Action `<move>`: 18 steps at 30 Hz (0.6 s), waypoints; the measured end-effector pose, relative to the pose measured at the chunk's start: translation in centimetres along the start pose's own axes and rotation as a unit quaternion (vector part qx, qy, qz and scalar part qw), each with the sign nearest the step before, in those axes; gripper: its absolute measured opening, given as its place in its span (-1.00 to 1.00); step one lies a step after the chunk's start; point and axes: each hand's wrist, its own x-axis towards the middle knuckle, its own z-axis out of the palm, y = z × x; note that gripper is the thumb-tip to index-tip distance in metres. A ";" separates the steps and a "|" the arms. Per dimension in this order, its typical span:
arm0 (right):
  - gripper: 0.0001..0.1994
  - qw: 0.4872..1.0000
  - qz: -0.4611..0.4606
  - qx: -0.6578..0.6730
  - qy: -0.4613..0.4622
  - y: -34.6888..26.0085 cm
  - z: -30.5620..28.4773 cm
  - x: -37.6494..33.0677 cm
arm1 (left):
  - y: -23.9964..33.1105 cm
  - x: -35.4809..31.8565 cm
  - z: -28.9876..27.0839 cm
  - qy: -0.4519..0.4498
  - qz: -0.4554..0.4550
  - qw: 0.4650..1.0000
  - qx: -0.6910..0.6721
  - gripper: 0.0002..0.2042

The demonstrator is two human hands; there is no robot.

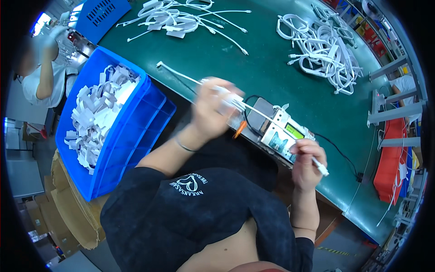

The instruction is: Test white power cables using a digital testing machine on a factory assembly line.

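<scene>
From the head view, the left hand (213, 106) is blurred but its fingers are curled shut around a thin white cable (190, 78), gripping it near a white paper tag. The cable runs as a straight line from its free plug end up on the green desk (272, 63), through the left hand, and down to the right hand (307, 156). The right hand is closed on the cable's other end, with the white plug poking out past its fingers. Between the two hands, just under the stretched cable, sits a small white tester box (283, 133) with a green display, at the near edge of the desk; a black wire leads away from it to the right. A blue bin (136, 131) full of white paper strips stands to the left of the left hand. Two heaps of white cables (324, 50) lie farther back on the desk. Another person (43, 77) stands at far left.
</scene>
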 end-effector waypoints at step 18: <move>-0.67 0.940 0.301 -0.028 0.157 -1.3 -0.3 -10.1 | 0.4 -1.9 1.5 -0.154 -0.475 0.717 -0.487 -0.68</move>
